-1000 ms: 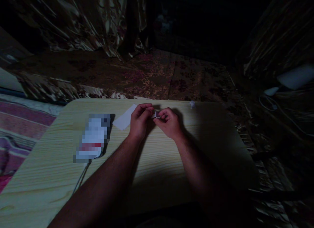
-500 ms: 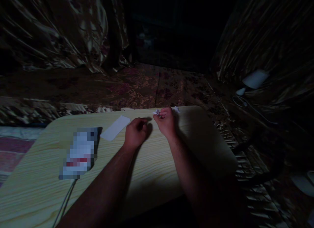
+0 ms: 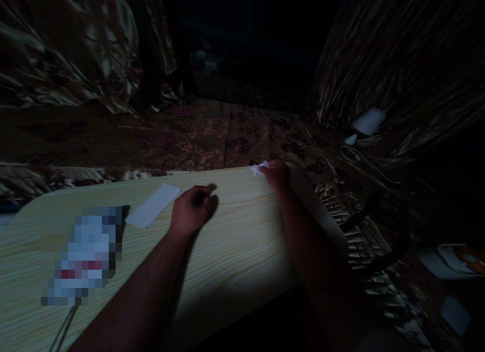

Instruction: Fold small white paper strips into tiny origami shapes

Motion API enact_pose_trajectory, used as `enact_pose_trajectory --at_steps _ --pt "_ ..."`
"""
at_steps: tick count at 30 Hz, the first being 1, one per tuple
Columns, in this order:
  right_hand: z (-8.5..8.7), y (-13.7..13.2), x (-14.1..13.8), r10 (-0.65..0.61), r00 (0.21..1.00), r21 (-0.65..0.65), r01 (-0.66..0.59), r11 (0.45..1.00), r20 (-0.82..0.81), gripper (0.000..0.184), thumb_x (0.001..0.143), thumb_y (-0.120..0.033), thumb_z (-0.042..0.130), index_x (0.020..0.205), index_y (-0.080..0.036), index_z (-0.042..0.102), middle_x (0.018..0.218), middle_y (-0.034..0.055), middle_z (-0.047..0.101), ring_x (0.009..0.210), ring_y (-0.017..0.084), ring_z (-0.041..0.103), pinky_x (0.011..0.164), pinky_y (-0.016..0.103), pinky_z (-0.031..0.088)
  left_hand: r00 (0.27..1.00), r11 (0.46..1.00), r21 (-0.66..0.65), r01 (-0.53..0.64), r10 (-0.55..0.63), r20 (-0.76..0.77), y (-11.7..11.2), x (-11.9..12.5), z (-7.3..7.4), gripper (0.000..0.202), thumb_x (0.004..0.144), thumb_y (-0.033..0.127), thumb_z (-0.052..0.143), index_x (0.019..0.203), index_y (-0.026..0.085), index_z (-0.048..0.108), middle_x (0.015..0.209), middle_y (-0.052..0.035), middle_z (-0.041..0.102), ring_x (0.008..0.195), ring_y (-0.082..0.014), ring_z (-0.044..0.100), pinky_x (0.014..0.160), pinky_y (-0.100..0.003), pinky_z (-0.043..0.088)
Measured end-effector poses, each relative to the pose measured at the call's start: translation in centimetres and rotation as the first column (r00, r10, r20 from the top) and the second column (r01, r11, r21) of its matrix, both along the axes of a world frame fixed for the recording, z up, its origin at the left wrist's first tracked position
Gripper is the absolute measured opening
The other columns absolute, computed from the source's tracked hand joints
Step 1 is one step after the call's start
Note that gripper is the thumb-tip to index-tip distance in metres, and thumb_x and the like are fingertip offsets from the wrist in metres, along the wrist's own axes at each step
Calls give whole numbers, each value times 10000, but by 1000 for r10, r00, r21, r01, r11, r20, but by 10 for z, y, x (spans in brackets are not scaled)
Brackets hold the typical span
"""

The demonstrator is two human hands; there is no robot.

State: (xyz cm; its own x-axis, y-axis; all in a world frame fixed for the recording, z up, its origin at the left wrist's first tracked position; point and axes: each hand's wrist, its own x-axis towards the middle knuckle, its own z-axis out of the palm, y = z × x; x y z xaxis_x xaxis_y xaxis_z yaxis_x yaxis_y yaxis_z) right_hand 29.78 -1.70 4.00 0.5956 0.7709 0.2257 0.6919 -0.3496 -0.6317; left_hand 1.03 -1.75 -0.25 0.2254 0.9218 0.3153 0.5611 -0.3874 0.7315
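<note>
Dim light here, and the biggest thing in shot is the pale wood-grain worktop (image 3: 235,251), running out to a patterned carpet (image 3: 197,135) at its 12 o'clock side. Over at 8 o'clock on the worktop lies a blurred-out flat item (image 3: 83,256), with a thin cable (image 3: 62,329) trailing off its near end. Now the hands, and they're well apart. The left hand (image 3: 191,208) rests near the centre, fingers half-curled, nothing showing inside them. The right hand (image 3: 277,173) is stretched out to the far edge at about 1 o'clock. A white paper strip (image 3: 153,211) lies flat at 10 o'clock of the left hand, just beside it, not touching. Out on the floor at 2 o'clock sits a white plug block (image 3: 367,121). And the smallest piece: a crumpled white paper scrap (image 3: 260,167), right at the right hand's fingertips on the far edge. Whether it's pinched or merely touched, too dark to call. That scrap looks feather-light, soft and easily crushed, so a gentle fingertip pinch across its bulk would likely suit it best.
</note>
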Motion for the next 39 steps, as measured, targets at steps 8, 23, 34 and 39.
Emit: enact_pose_trajectory --at_steps 8,23,34,39 --pt "-7 15 28 -6 995 -168 23 986 102 291 693 -413 641 888 -200 676 902 79 713 859 222 672 756 309 499 999 1000 -12 8 -8 -36 2 -1 -1 278 778 368 579 1011 228 638 1011 -59 718 868 -228 673 784 -326 499" --pt "-18 21 37 10 999 -193 -1 981 48 299 701 -404 642 903 -191 698 933 85 717 882 225 671 741 285 492 1000 999 -37 -2 2 -5 1 -1 0 266 760 375 600 977 229 648 974 -61 725 841 -233 677 788 -344 507" --pt "-30 1 38 145 988 -95 -140 986 46 299 706 -267 608 995 -228 673 989 17 713 882 158 646 790 242 472 1000 999 -29 -22 22 3 1 -1 1 246 752 363 612 951 226 656 966 -60 728 845 -228 681 791 -340 507" --pt "-36 5 39 143 986 -87 -135 987 90 286 723 -289 601 995 -239 671 1004 15 710 891 165 643 794 251 464 999 999 -22 -25 24 -28 1 -1 1 260 760 376 595 960 220 653 965 -52 728 840 -217 680 790 -320 509"
